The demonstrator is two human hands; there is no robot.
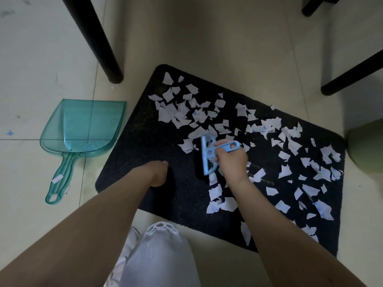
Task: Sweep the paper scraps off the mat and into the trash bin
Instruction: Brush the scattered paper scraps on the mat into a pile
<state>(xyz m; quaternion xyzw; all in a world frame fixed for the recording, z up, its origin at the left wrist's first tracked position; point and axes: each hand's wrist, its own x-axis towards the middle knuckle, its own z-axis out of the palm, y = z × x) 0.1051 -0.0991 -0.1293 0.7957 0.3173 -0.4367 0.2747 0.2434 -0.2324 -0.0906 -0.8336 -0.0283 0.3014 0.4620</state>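
Observation:
A black mat [145, 154] lies on the tiled floor, strewn with several white paper scraps [182, 112] across its middle and right. My right hand [232, 160] grips a light blue hand brush [209, 154] by its handle, the brush head pressed on the mat among the scraps. My left hand [158, 172] rests on the bare left part of the mat with fingers curled under, holding nothing. A teal see-through dustpan [83, 129] lies on the floor left of the mat, with one scrap on its handle.
Black furniture legs [97, 40] stand behind the mat at left, and another leg [352, 77] at right. A green rounded object [366, 143] touches the mat's right edge. My knee in white cloth [159, 255] is at the bottom centre.

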